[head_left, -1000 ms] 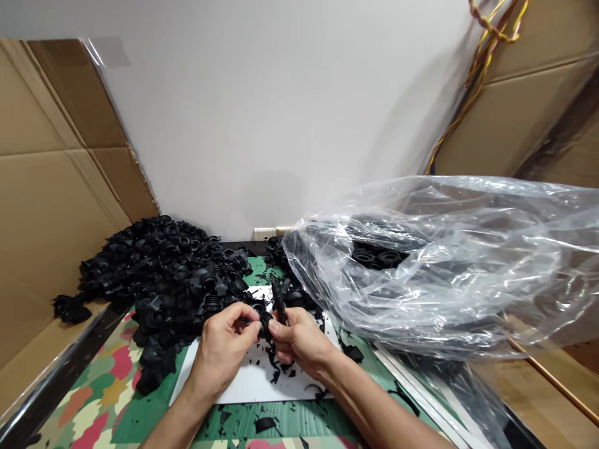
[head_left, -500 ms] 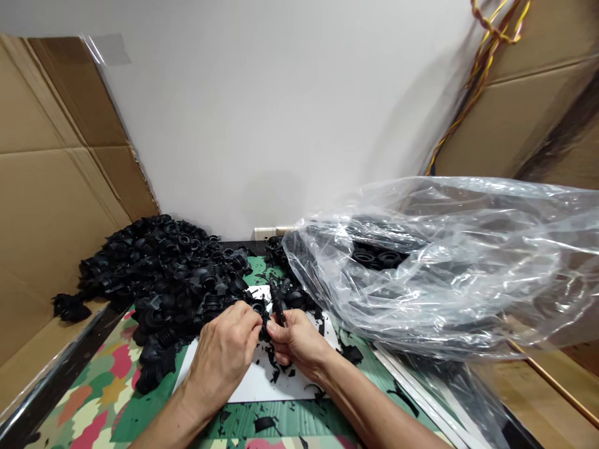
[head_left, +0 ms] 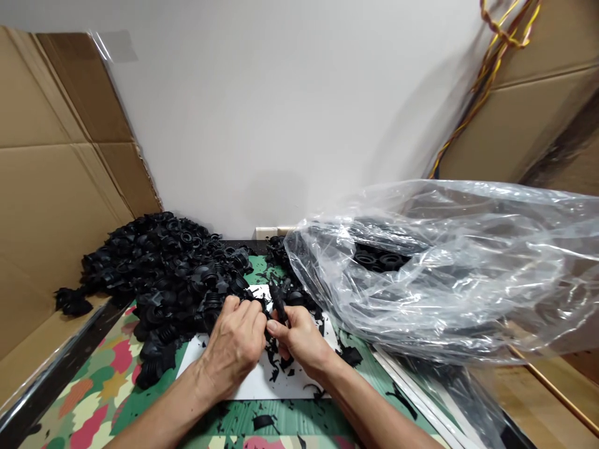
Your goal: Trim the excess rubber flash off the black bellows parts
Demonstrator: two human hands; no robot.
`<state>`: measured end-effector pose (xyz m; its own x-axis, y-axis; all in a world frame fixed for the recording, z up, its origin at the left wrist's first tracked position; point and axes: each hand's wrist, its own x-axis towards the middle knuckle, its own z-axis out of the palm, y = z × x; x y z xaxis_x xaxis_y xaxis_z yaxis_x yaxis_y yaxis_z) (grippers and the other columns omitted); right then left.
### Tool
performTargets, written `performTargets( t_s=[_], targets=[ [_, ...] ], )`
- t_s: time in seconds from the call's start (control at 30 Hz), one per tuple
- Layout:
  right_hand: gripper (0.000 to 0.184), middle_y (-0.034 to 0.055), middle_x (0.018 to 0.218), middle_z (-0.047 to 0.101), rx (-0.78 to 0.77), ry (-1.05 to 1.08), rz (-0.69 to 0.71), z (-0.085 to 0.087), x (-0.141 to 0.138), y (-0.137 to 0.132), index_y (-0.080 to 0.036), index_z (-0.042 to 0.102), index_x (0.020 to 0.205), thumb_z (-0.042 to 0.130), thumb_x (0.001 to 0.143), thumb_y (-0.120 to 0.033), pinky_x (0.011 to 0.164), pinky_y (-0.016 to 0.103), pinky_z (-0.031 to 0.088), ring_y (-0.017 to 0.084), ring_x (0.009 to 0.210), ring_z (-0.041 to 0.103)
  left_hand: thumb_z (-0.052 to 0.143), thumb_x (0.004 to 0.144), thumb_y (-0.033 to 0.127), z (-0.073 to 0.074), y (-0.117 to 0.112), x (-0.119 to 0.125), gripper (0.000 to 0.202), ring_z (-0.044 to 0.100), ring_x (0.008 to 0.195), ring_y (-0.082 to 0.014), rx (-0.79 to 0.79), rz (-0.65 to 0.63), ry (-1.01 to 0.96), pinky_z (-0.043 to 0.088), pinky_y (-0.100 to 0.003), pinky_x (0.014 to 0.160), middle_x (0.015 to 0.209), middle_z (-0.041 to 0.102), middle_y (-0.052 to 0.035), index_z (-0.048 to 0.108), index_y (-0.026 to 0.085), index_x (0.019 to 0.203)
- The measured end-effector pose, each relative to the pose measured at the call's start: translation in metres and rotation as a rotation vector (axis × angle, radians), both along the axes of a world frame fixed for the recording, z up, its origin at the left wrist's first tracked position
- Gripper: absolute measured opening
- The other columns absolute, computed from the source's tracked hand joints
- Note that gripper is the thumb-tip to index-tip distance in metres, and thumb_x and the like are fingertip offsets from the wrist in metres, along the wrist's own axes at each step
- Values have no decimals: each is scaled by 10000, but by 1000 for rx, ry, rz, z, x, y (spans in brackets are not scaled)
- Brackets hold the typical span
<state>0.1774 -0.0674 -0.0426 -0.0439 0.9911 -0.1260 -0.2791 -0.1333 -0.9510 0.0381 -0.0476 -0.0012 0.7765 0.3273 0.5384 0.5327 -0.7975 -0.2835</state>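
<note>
My left hand (head_left: 238,340) is closed, its back toward me, over a black rubber part that is mostly hidden behind the fingers. Right beside it, my right hand (head_left: 302,340) grips a slim black pen-like tool (head_left: 279,302), which points up and away; its tip is hard to make out. Both hands meet above a white sheet (head_left: 262,388) strewn with black rubber scraps (head_left: 274,374). A large heap of ribbed black rubber parts (head_left: 178,274) spreads to the left of my hands.
To the right, a big clear plastic bag (head_left: 468,293) holds more black ring-shaped parts (head_left: 379,257). Cardboard (head_left: 51,156) stands on the left. Twisted yellow and brown wires (head_left: 491,68) hang at upper right. Pale strips (head_left: 416,393) lie on the green surface (head_left: 234,421).
My left hand has turned further over, and its knuckles now cover the part that showed between the hands. The right hand stays almost in place with the tool. The view has shifted slightly.
</note>
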Motion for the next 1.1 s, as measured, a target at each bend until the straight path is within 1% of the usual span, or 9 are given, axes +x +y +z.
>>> performTargets(
  t_s=[0.1,0.2,0.33,0.4,0.47,0.67,0.77,0.9,1.1],
  targets=[
    [422,-129,406,326,-42,99,29,4,4,1,-187,453,583,796,534,-427,321,189,254,20,326,274,404,849,97,7,7,-8,227,488,591,-172,-217,99,-236,382,-324,624,640,568,-18,521,191,679],
    [502,-138,411,306,-121,294,132,6,8,2,-193,418,577,848,479,-433,330,174,227,1,340,212,435,879,190,11,9,-16,223,533,618,-156,-459,180,-473,412,-282,621,655,602,3,536,208,681],
    [567,-144,409,301,-166,468,267,2,12,4,-194,411,611,897,440,-430,332,162,172,-8,342,170,563,842,265,5,1,-18,83,606,692,-152,-725,94,-515,463,-266,665,822,683,0,633,220,840],
    [556,-149,407,284,-161,506,306,1,13,5,-193,419,630,900,467,-418,335,157,153,-9,345,156,621,801,252,0,-4,-17,110,619,680,-144,-787,69,-552,481,-259,660,863,689,-1,642,222,905],
    [547,-148,415,281,-151,525,325,0,13,4,-190,417,634,897,494,-411,340,154,134,-9,352,147,641,781,235,-4,-8,-14,115,618,654,-137,-816,66,-608,491,-249,638,840,683,4,647,220,896],
    [527,-143,440,267,-125,528,315,4,13,0,-178,442,642,890,518,-426,351,160,103,-6,376,141,668,743,220,-8,-6,-12,79,608,602,-130,-843,100,-741,492,-233,570,760,682,18,671,225,822],
    [510,-141,441,279,-117,481,287,6,12,0,-168,468,651,896,509,-408,356,169,102,-6,380,144,658,757,221,-9,-4,-14,71,622,629,-140,-814,112,-725,495,-249,592,805,710,4,692,228,820],
    [539,-151,423,265,-128,446,232,7,10,0,-176,452,635,906,463,-409,367,173,100,-6,384,137,602,818,200,-7,-5,-15,102,637,758,-170,-628,114,-603,455,-301,698,864,720,-10,699,232,810],
    [561,-142,422,309,-116,377,135,7,6,-2,-183,430,616,901,427,-424,366,172,120,-6,375,174,492,884,163,3,-12,-5,188,555,639,-163,-379,170,-345,371,-330,671,704,640,3,637,196,769]
  ],
)
